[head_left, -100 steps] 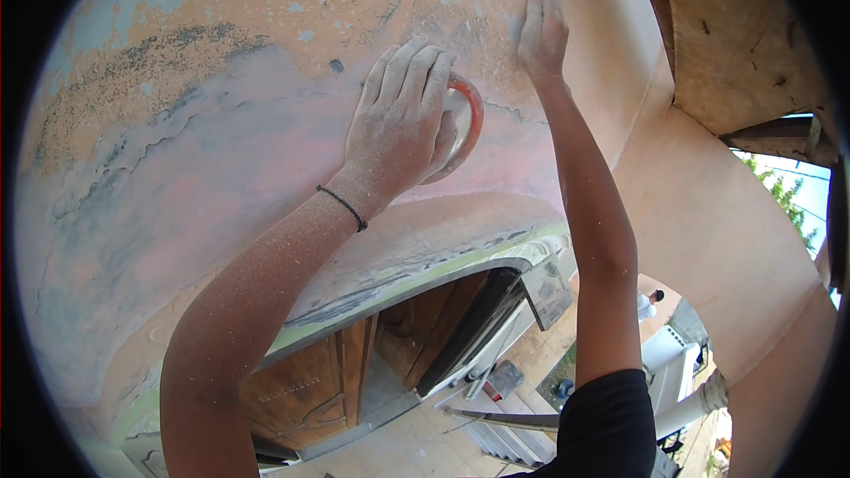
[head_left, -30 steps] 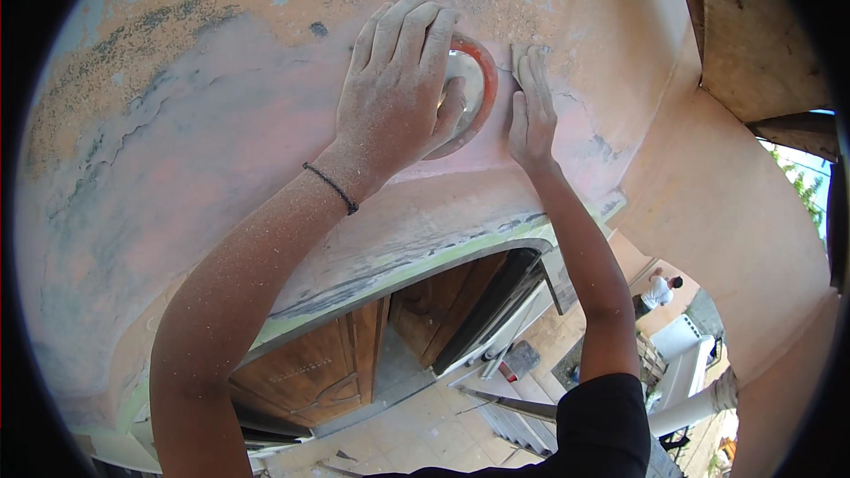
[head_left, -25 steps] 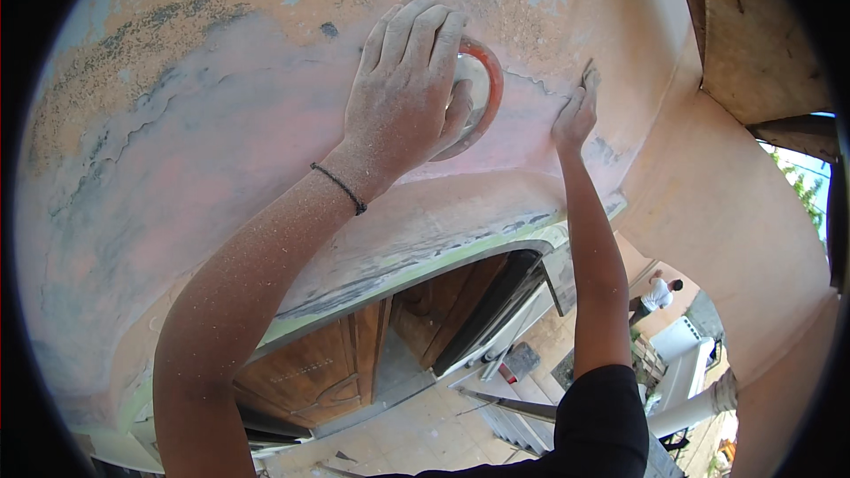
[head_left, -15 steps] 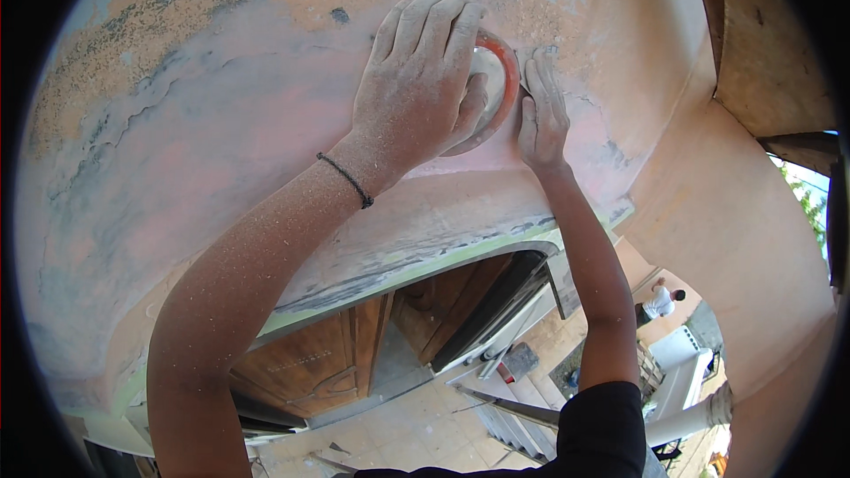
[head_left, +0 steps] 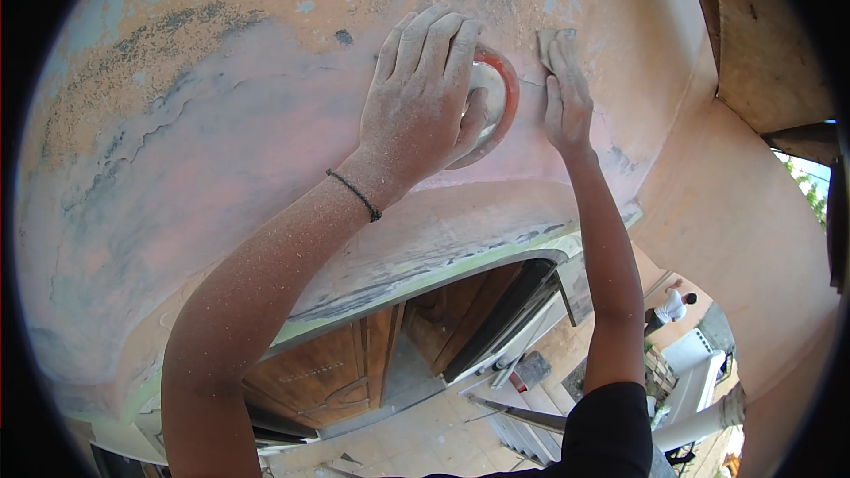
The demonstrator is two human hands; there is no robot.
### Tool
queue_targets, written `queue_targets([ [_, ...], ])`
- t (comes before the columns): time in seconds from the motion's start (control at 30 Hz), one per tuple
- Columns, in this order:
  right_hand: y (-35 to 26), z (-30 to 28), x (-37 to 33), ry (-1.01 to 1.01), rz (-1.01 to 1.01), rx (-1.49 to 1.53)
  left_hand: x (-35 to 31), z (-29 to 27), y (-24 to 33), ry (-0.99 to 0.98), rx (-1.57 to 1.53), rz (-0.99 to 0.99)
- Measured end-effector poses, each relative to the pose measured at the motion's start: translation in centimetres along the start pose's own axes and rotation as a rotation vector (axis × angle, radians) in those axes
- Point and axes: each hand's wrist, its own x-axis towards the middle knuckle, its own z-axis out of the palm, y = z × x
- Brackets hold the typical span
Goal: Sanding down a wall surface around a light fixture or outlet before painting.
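Note:
My left hand (head_left: 421, 93), dusted with pale powder, grips a round, shallow dish (head_left: 506, 102) with a red rim and a whitish inside. The thumb hooks over the rim, and the palm hides the dish's left part. Behind it rises the patchy pink, grey and orange wall (head_left: 257, 133). To the right of the dish, my right hand (head_left: 568, 102) presses a small grey piece of sandpaper (head_left: 545, 44) flat on the wall; the fingers cover most of it. A thin crack runs in the wall between the two hands.
Below the wall's curved lower edge stand brown wooden doors (head_left: 332, 367). A railing (head_left: 518, 412) and steps lie farther down. At lower right, another person (head_left: 673, 305) in a white top stands at a distance. Wooden boards (head_left: 766, 44) hang at upper right.
My right hand has slid right and slightly upward along the wall with the sandpaper, away from the dish. My left hand keeps its hold on the dish; the whole view has shifted slightly.

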Motion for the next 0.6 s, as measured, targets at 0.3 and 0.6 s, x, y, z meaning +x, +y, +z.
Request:
queue_targets([
  [0.3, -1.8, 2.1, 1.8, 0.104, 0.039, -0.049, -0.3, 0.0, -0.2, -0.019, 0.025, -0.001],
  [0.6, 8.7, -1.8, 0.6, 0.222, 0.59, 0.019, 0.2, 0.4, 0.4, -0.002, 0.028, 0.015],
])
